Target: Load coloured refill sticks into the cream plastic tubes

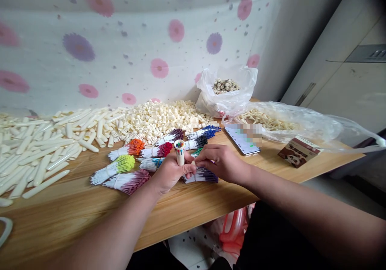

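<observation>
My left hand (169, 173) is closed around a cream multicolour pen barrel (180, 157), held upright, with coloured tips showing at its open top. Close beside it, my right hand (223, 162) has its fingers pinched together at the left fingertips. A small pale bit shows there, too small to name. Around and under both hands lie rubber-banded bundles of pen refills: yellow (116, 169), orange (128, 148), red (159, 150), mauve (129, 181), blue (206, 132), black (196, 142) and purple (202, 176). The hands partly cover a green-tipped bundle and the purple one.
Cream pen tubes (39, 153) are heaped at the left, short slotted cream parts (163, 119) at the back. A plastic bag (211, 99) of small parts, another bag (271, 119) of cream pieces, a phone (241, 139) and a small brown box (297, 152) stand on the wooden table (90, 221).
</observation>
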Motion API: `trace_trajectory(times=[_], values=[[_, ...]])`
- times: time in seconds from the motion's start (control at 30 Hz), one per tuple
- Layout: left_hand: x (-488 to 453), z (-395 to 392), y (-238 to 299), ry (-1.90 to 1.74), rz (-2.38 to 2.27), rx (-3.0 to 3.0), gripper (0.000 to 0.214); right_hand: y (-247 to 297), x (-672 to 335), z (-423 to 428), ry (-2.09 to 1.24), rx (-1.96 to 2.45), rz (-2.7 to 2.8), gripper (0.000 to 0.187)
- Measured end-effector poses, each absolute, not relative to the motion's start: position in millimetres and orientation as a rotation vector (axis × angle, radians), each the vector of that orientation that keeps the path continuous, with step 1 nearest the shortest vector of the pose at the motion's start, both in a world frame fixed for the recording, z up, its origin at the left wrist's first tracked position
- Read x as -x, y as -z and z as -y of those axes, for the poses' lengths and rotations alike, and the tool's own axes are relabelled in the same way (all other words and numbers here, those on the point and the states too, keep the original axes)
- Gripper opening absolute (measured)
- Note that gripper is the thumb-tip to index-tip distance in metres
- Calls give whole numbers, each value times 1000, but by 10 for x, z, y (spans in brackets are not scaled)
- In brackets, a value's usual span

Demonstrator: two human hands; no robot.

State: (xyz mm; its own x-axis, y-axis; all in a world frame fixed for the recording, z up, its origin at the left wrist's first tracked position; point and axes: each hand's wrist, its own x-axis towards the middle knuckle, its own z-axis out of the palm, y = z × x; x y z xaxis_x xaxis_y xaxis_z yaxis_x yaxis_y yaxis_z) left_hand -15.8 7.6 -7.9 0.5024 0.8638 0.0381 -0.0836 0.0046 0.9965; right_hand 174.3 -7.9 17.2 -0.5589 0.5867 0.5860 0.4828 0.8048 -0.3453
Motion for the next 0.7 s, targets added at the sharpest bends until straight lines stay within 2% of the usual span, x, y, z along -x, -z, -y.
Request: trace_trajectory(times=[0.13, 0.2, 0.33, 0.4, 0.43, 0.53, 0.7], values=[[138, -34, 44, -736, -741, -1419, 30, -85, -1687, 157, 121, 896, 2415, 35], [130, -18, 33, -688, -747, -1470, 31, -73, -1738, 169, 66, 929, 2455, 40], [135, -23, 48, -768, -787, -1492, 32, -150, -2270, 96, -343, 1157, 2353, 36], [139, -35, 63, -826, -797, -1461, 31, -191, -2669, 56, -190, 1633, 2176, 36], [139, -41, 69, -850, -795, -1443, 30, -201, -2852, 45, -142, 1728, 2144, 34], [131, -45, 68, -899, -781, -1412, 27, -178, -3197, 53, -58, 1850, 2150, 29], [123, -35, 32, -914, -788, -1413, 22, -65, -3205, 82, 12, 1977, 2217, 26]])
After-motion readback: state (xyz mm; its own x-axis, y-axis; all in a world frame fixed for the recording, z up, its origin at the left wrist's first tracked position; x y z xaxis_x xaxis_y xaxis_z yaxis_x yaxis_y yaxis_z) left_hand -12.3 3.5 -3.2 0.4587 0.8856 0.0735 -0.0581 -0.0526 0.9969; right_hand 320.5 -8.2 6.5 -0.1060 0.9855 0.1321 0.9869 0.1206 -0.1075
